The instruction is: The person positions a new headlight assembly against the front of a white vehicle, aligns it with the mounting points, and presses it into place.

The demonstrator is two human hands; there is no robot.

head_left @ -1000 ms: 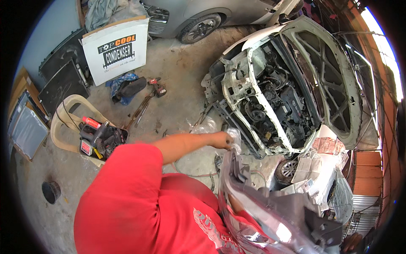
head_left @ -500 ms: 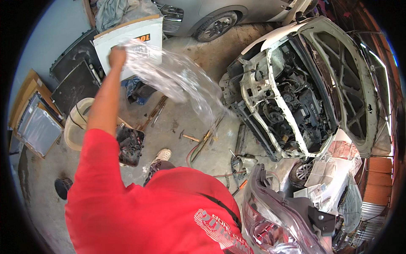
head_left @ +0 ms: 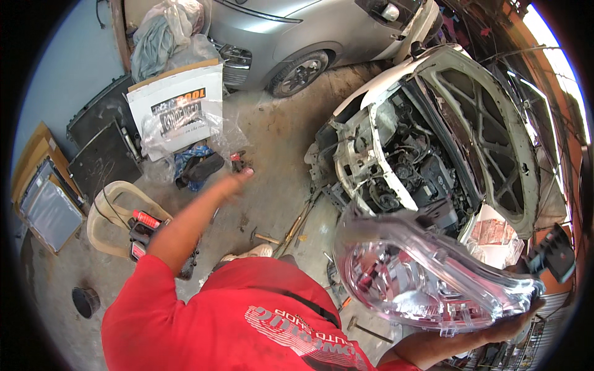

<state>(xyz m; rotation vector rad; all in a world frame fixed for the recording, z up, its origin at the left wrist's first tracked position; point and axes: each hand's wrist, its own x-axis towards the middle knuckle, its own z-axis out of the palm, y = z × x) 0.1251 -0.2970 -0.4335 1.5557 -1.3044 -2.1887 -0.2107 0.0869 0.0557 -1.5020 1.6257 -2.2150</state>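
Observation:
A car headlight assembly [head_left: 408, 278] with a clear lens and dark brackets is raised at the lower right. My right hand [head_left: 516, 324] grips it at its far right end, with the fingers partly hidden behind the housing. My left hand [head_left: 237, 180] is stretched out over the floor, smeared by motion, and no object shows in it. Just beyond that hand, a clear plastic bag [head_left: 162, 139] lies crumpled against the white carton [head_left: 143, 102]. A small red and black item [head_left: 237, 162] lies on the floor near my left fingers.
The car with its front stripped and hood [head_left: 501, 130] raised stands at the right. A silver car [head_left: 291, 34] is parked behind. At the left are a beige plastic chair [head_left: 102, 229] with bottles by it, radiator panels [head_left: 102, 154] and a black bucket [head_left: 86, 302]. A hammer [head_left: 266, 238] lies on the floor.
My left hand has let go of the clear plastic bag, which now rests by the carton, and has swung right and nearer. The headlight has risen, turned and moved into fuller view.

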